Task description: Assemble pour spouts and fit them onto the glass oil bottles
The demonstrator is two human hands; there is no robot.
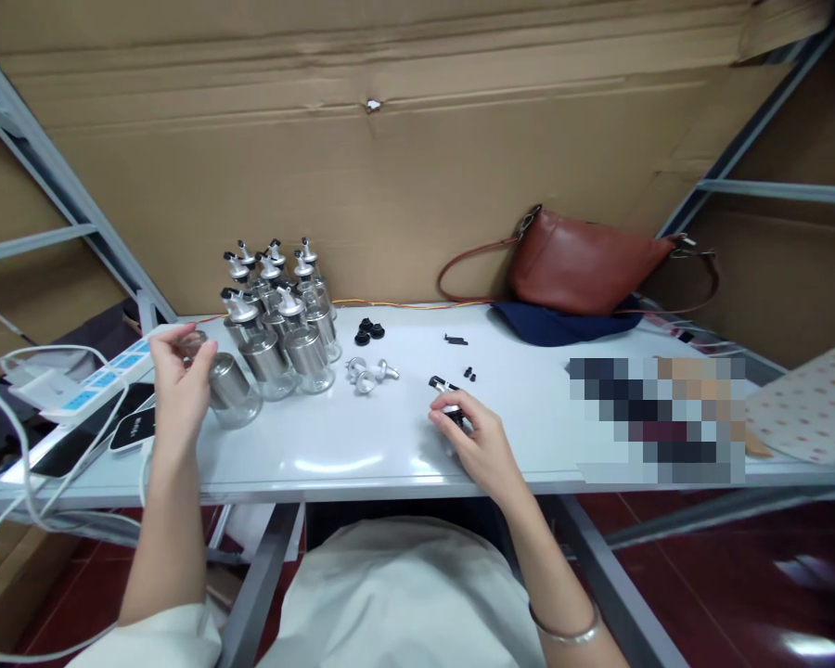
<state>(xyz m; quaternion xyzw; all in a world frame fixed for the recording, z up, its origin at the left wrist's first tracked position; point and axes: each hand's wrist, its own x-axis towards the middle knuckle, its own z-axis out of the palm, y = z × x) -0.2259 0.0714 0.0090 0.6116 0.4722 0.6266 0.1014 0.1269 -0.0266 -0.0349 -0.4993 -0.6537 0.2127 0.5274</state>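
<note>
Left hand (183, 376) has thumb and fingers curled partway round the neck of a glass bottle (231, 385) at frame left, right beside the spouted bottles (306, 348). Right hand (479, 438), lower right of centre, is pinched pretty much closed on a black-and-silver spout (444, 383).

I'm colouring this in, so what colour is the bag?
The bag is reddish brown; the head view shows it best.

Free front tabletop (376, 445), bottles (261, 353) at left
</note>
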